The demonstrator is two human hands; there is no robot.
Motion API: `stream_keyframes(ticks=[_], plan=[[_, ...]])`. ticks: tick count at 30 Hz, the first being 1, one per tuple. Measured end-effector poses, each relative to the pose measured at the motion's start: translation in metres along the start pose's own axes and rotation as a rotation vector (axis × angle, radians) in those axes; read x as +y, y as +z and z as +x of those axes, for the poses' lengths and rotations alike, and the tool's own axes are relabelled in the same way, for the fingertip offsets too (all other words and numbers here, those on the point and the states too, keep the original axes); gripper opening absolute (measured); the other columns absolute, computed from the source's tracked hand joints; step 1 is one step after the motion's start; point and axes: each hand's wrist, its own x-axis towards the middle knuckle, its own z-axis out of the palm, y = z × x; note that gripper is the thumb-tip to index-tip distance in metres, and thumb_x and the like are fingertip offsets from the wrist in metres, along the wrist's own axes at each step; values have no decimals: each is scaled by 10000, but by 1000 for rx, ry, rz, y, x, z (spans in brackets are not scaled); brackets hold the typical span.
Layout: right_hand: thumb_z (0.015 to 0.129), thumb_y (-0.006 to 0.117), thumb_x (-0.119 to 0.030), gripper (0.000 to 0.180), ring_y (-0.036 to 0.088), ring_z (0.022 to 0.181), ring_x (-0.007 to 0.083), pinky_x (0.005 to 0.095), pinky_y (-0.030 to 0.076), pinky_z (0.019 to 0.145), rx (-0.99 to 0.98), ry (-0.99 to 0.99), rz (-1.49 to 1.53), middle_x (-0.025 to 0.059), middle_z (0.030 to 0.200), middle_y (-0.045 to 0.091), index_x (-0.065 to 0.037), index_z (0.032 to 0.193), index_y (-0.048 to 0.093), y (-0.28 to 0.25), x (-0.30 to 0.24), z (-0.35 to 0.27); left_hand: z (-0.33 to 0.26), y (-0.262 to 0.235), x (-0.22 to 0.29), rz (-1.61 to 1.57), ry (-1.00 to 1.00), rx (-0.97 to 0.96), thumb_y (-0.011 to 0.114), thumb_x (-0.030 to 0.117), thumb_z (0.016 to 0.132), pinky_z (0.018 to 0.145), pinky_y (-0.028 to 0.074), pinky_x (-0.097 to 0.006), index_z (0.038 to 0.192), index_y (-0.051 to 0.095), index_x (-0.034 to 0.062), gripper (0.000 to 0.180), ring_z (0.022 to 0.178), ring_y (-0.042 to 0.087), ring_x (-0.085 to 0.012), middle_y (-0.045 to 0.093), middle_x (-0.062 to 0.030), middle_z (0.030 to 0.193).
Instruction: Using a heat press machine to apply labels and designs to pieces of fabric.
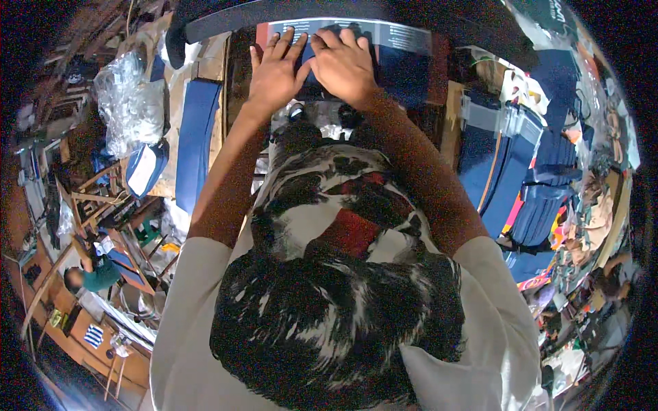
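Note:
A dark blue flat piece (404, 75) lies in front of me at the top of the view, with a paler printed strip (411, 40) along its far edge. My left hand (276, 75) rests flat on it, fingers spread and pointing away from me. Close beside it, my right hand (344, 68) presses palm down on the same piece, its fingers apart and slightly bent. The two thumbs nearly meet. Neither hand grips anything. What the blue piece is made of, and its exact kind, I cannot make out.
A long dark bar (267, 22) crosses beyond my hands. On the left are a stack of navy pieces (195, 147), a clear plastic bag (127, 103) and a white-labelled blue bundle (145, 170). More navy stacks (480, 164) stand right. A person in green (99, 274) is far left.

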Motion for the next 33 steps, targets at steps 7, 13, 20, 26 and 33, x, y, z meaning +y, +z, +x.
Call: stream_keyframes(ticks=[7,13,20,26,33], plan=[[809,599,-274,307,524,1028,240,451,393,798,108,-34,56,15,1054,619,-101,1036,713,8,-1,-1,0,1,-3,11,9,-1,482,433,987,1102,222,-702,1491,411,240,545,1398,375,-346,380,-75,1546],[827,605,-285,293,522,1036,242,448,390,796,77,-29,71,18,1060,616,-99,1029,709,5,-2,-3,-1,0,-4,-17,6,-9,481,433,989,1108,216,-699,1494,405,254,541,1405,364,-343,368,-67,1554],[860,615,-338,370,526,1037,229,434,408,826,2,-5,21,-22,1158,613,-98,1136,675,0,-3,-2,-1,-3,-3,-25,4,-3,490,451,982,1092,232,-713,1490,412,259,548,1397,380,-347,379,-64,1549],[854,629,-327,373,525,1040,233,435,406,825,11,-24,-5,-20,1164,614,-94,1141,679,3,-2,-2,0,-4,-2,-15,3,-14,488,473,980,1085,230,-725,1488,416,256,557,1398,381,-342,381,-61,1547],[843,643,-333,390,527,1043,239,434,409,826,22,-24,28,-20,1181,614,-86,1142,678,1,-1,-2,-2,-4,-3,2,8,0,497,507,967,1085,229,-726,1485,422,260,579,1395,386,-330,378,-46,1550]])
